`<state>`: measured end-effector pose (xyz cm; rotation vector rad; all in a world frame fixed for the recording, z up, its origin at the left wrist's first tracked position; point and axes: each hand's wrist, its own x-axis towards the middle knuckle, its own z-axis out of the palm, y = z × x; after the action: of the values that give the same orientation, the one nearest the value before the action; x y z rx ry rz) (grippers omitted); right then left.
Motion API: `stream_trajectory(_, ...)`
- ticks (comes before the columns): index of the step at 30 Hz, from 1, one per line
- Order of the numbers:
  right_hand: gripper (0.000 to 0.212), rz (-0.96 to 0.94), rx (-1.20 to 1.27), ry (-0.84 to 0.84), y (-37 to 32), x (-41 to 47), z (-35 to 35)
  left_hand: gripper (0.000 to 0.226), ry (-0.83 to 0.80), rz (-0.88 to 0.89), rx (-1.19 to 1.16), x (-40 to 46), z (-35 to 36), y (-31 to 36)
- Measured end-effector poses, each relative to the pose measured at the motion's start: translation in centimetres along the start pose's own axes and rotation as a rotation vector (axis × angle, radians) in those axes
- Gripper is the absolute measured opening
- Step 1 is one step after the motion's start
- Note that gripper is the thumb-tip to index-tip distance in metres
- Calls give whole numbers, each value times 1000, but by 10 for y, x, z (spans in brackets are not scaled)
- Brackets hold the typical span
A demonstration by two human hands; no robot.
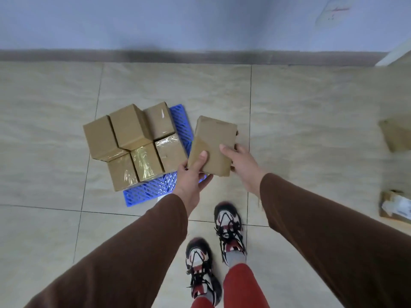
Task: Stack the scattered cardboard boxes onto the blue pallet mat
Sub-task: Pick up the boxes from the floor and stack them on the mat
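While both hands grip one cardboard box (212, 145) in the air, six others already sit on the blue pallet mat (153, 189).

Farthest left on the beige tiled floor (311, 121), the stacked boxes (133, 141) stand packed together in two rows on the mat, several with shiny clear tape across their tops, and blue lattice shows along the near and right edges. Just right of them, the left hand (191, 176) clamps the held box's near-left corner, thumb on top and fingers curled underneath. Next, the right hand (241, 165) holds its near-right edge, thumb pressed on the top face and fingers wrapped around the side. That box hangs tilted above the mat's right edge. Brown sleeves (322, 230) cover both arms, with two sneakers (229, 230) below. At the far right, another box (398, 134) lies on the floor, with an opened carton (395, 205) nearer, both well apart from the mat.
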<state>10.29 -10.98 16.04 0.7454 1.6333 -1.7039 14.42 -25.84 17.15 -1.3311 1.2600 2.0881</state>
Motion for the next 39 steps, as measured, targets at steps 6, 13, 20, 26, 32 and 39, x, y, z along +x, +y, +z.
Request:
stream_trajectory(6,49,97,18,-163,-17,40,54,64,18,-4,-141,49,-21,36)
stream_trajectory(13,54,34,-15,-174,-36,117,102,70,-13,3,-308,126,-45,54)
stream_trajectory(20,56,-17,-150,-181,-42,197,158,56,-16,-21,-326,191,-63,73)
stream_trajectory(26,59,-1,-201,-215,-38,233,181,46,-38,-7,-362,225,-73,81)
stream_trajectory(32,61,13,-224,-234,-31,248,192,32,-43,-31,-393,234,-80,85)
stream_trajectory(39,49,-7,-210,-191,-28,250,196,40,3,-42,-372,239,-82,88)
